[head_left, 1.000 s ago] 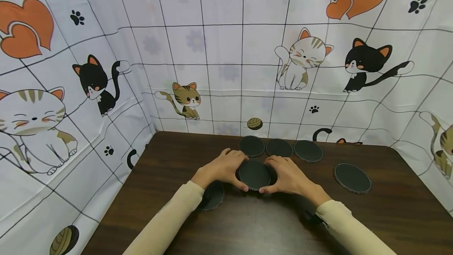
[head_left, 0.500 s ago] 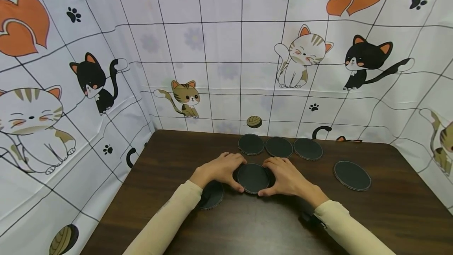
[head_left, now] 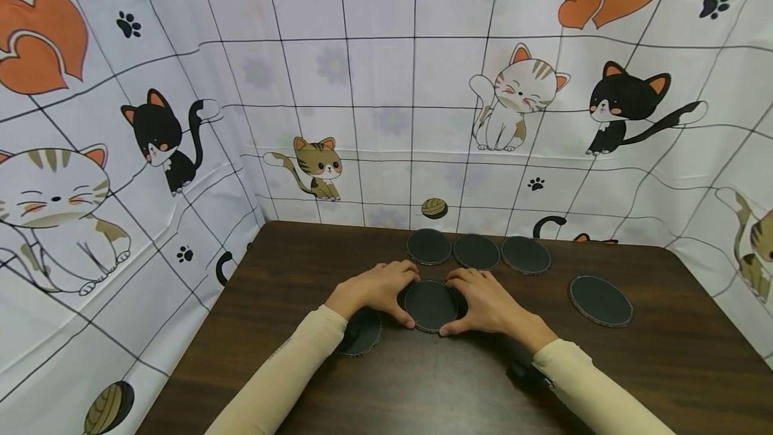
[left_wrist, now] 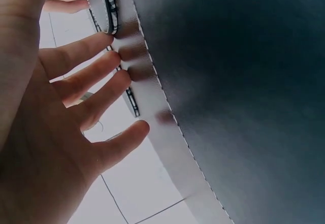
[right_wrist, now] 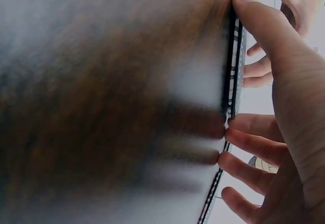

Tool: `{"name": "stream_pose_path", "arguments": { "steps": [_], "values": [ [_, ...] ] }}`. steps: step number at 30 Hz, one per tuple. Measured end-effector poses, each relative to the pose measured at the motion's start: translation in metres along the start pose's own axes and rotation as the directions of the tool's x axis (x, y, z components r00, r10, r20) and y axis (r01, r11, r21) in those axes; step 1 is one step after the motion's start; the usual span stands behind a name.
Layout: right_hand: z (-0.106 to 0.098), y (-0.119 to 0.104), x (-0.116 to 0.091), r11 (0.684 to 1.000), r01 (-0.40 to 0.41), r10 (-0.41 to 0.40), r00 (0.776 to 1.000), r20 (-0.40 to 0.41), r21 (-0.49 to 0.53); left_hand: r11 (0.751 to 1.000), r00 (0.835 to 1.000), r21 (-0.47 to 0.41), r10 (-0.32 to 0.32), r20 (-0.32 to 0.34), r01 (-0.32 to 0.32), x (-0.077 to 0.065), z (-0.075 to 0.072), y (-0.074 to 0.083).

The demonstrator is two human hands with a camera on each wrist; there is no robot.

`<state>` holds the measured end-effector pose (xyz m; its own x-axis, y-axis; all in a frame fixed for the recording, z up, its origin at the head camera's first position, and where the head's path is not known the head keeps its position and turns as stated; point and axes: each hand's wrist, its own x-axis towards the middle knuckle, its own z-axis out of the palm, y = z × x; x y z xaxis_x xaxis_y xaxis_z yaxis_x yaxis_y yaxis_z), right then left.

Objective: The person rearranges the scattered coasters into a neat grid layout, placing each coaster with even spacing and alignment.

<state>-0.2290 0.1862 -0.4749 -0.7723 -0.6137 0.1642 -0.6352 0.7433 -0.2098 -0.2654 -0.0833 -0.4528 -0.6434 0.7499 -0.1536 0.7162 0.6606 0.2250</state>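
Note:
A dark round coaster with a stitched rim point(head_left: 431, 306) lies flat on the table between my two hands. My left hand point(head_left: 376, 289) holds its left side, thumb at the near edge and fingers toward the far edge. From the other side my right hand point(head_left: 492, 304) holds it in the same way. In the right wrist view the thumb touches the coaster's edge point(right_wrist: 235, 56), and other fingertips reach the tabletop. Another dark coaster point(head_left: 365, 337) lies under my left wrist, partly hidden; its stitched surface point(left_wrist: 244, 97) fills much of the left wrist view.
Three matching coasters, left point(head_left: 429, 247), middle point(head_left: 476, 251) and right point(head_left: 526, 256), form a row at the back of the brown wooden table point(head_left: 314, 254). One more coaster point(head_left: 600, 301) lies apart on the right. A cloth printed with cats point(head_left: 386, 133) hangs behind.
Over the last second both hands and the coaster between them have shifted slightly toward me, widening the gap to the back row. The other coasters stay in place.

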Motion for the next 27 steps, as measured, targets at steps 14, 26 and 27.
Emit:
{"name": "stream_pose_path", "arguments": {
  "steps": [14, 26, 27],
  "values": [
    [-0.0017, 0.0007, 0.0015, 1.000, 0.014, -0.014, 1.000, 0.008, -0.004, 1.000, 1.000, -0.002, -0.010, 0.002, 0.010, -0.0007, -0.0008, 0.0011],
    [0.0000, 0.0013, 0.0015, 1.000, 0.019, -0.019, 1.000, 0.021, -0.019, 1.000, 0.999, 0.004, -0.022, 0.023, 0.022, -0.0004, -0.0027, 0.0035],
    [-0.0003, 0.0017, 0.0010, 1.000, 0.017, -0.017, 1.000, 0.021, -0.018, 1.000, 0.999, 0.005, -0.021, 0.024, 0.021, 0.0002, -0.0030, 0.0040]
  ]
}}
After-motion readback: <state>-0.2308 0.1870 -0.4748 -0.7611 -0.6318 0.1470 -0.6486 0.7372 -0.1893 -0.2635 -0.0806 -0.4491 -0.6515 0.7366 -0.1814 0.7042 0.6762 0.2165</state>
